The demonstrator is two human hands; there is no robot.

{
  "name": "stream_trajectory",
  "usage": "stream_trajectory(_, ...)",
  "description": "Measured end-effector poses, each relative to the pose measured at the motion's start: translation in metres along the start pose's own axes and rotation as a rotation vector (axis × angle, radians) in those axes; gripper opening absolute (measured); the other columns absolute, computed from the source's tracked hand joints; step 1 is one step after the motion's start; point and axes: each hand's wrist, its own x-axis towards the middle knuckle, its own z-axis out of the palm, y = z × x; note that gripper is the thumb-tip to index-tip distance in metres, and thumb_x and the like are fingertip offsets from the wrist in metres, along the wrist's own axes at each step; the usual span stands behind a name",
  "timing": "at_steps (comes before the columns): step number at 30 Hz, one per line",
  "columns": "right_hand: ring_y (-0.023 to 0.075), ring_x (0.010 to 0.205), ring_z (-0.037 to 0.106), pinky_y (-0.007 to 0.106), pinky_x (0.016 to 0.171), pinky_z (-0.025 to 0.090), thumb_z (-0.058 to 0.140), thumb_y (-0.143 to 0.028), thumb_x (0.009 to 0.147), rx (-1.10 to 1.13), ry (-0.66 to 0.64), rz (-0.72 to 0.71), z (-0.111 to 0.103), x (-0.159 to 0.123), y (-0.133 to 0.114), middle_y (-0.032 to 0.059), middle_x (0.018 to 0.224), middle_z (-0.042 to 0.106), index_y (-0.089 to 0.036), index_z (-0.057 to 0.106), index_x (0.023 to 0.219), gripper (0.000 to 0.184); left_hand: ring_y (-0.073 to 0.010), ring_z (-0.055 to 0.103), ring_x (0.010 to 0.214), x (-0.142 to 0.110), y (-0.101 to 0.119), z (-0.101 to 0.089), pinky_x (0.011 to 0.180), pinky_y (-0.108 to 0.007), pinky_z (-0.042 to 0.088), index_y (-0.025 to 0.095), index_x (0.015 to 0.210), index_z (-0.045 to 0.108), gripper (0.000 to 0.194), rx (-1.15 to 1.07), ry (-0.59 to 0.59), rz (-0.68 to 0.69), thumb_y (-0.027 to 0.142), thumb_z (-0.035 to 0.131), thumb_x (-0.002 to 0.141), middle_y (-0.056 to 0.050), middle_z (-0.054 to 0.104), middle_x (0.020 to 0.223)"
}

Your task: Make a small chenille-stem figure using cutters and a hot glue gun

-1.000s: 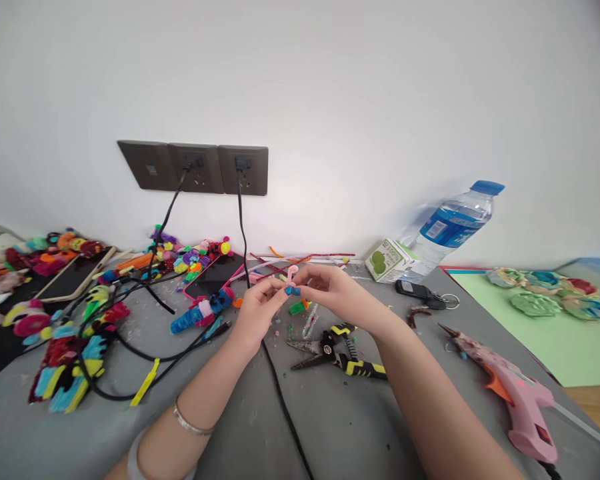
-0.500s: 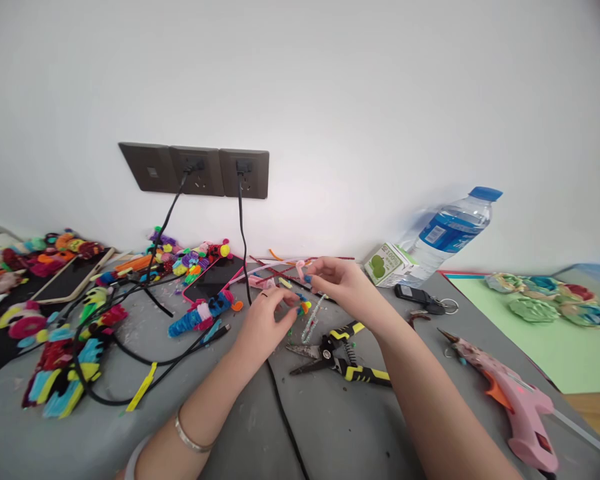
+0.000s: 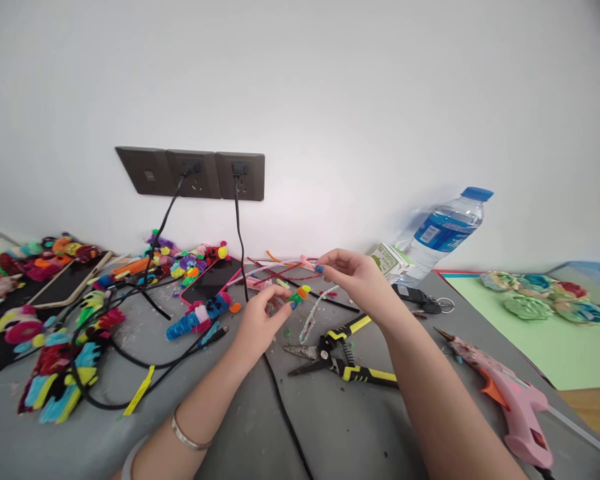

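Note:
My left hand (image 3: 265, 321) pinches a small green, yellow and orange fuzzy piece (image 3: 301, 293) between thumb and fingers. To its upper right, my right hand (image 3: 353, 275) has thumb and fingertips closed on a pale pink pipe cleaner (image 3: 307, 263); its far part blends with the stems behind. Below the right hand lies a bent, glittery pale pipe cleaner (image 3: 308, 325). Wire-stripping pliers (image 3: 326, 353) with black and yellow handles rest just under both hands, jaws pointing left.
Black cables (image 3: 283, 407) run across the grey table. Pipe-cleaner figures (image 3: 63, 367) and a phone (image 3: 213, 280) lie left. A water bottle (image 3: 445, 233) leans by the wall, near a small box (image 3: 390, 260) and keys (image 3: 425, 301). A pink glue gun (image 3: 520, 407) lies right.
My right hand has moved slightly right and up with the pink pipe cleaner, away from my left hand. The coloured piece in my left hand now shows more fully.

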Motion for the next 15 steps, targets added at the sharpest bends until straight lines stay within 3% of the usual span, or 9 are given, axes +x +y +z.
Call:
stream_trajectory(7,0.0121,0.058,0.047,0.024,0.054,0.033,0.064,-0.039,0.074,-0.060,-0.103,0.079,-0.0046,-0.0014,-0.0013,-0.0001,0.064,0.060,-0.017,0.067,0.082,0.024,-0.0165,0.056,0.082,0.0003,0.0012,0.0028,0.067,-0.023,0.042,0.018,0.088,0.066,0.023,-0.396,0.025,-0.090,0.035,0.071,0.074,-0.004,0.064,0.089)
stream_trajectory(15,0.0136,0.064,0.055,0.026,0.061,0.040,0.064,-0.033,0.072,-0.032,-0.205,0.064,0.0011,-0.0033,-0.0053,0.0017,0.070,0.066,-0.016,0.066,0.079,0.019,-0.0142,0.054,0.073,0.0004,0.0079,0.0038,0.065,-0.023,0.040,0.017,0.086,0.068,0.028,-0.479,0.029,-0.159,0.037,0.077,0.068,-0.002,0.064,0.079)
